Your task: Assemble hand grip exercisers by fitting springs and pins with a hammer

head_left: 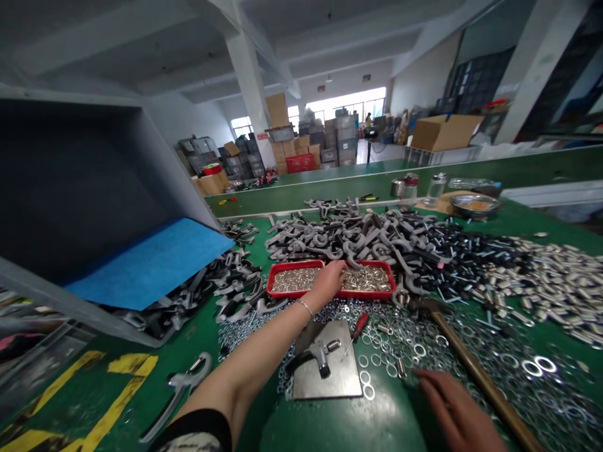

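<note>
My left hand [329, 280] reaches over the middle of a red tray [272, 287] filled with small shiny metal pieces. Its fingers are bent together and point down; whatever lies between them is hidden. My right hand [459, 411], slightly blurred, hovers low over the green table with its fingers stretched out and nothing visible in them. It is nearest to some loose metal rings [369, 392] and a small spring [401, 368]. Between my hands, a grey and black metal handle part [320, 356] lies on a flat metal plate [330, 388], with a coil spring [334, 344] beside it.
A red-handled screwdriver [360, 326] rests by the plate. A wooden-handled hammer [471, 361] lies at right among scattered rings. Behind the tray are heaped grey handle parts [377, 235], black bolts [464, 257] and silver cylinders [560, 276]. A large grey bin [155, 169] stands left.
</note>
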